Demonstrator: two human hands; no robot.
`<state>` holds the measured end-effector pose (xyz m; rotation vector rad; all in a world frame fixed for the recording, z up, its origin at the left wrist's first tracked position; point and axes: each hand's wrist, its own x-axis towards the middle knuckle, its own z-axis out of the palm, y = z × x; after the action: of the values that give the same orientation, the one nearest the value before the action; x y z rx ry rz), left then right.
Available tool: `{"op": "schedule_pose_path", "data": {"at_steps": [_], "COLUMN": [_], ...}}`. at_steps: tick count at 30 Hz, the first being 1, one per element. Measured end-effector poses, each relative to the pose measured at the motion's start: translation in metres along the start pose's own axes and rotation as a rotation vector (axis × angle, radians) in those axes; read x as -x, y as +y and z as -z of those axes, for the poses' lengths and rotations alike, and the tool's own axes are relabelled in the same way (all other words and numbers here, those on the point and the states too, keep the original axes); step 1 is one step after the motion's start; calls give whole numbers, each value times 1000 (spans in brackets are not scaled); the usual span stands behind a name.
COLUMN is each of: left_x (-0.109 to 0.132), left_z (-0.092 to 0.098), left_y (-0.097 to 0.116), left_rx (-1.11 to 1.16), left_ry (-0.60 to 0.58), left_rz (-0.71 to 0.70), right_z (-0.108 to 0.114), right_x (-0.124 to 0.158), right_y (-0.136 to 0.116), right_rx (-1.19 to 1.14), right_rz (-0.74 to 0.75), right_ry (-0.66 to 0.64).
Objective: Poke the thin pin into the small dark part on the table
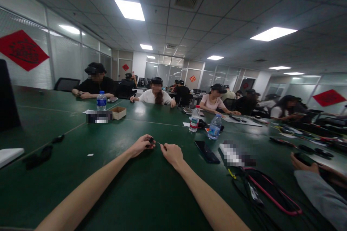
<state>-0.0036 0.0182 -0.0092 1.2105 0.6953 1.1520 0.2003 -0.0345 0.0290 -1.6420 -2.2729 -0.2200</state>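
Just above the green table, my two hands are close together in front of me. My left hand is closed on a small black piece, whose kind I cannot make out. Pinched in my right hand is a thin, light, pin-like piece. It points left toward the black piece; whether the two touch is too small to tell. A dark phone lies on the table to the right of my right hand.
Two water bottles stand beyond my right hand, another bottle beside a small open box at left. Black cables and a pink-edged item lie at right, near a co-worker's hand. Several people sit across the table.
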Motion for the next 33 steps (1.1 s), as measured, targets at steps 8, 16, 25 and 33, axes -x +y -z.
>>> {"op": "schedule_pose_path", "data": {"at_steps": [8,16,25,33], "left_x": [-2,1,10,15], "left_z": [2,0,-2,-1], "left_y": [-2,3,14,17], "left_rx": [59,84,225,253], "left_ry": [-18,12,-9,9], "left_rz": [-11,-3,-17,-4], "right_z": [-2,-1,2,4], "right_x": [0,1,1,2], "right_y": [0,0,-1,-4], "right_rx": [34,10,25,24], "right_rz": [-7,-2,3,-3], "right_ry": [21,-2,-2,-44]}}
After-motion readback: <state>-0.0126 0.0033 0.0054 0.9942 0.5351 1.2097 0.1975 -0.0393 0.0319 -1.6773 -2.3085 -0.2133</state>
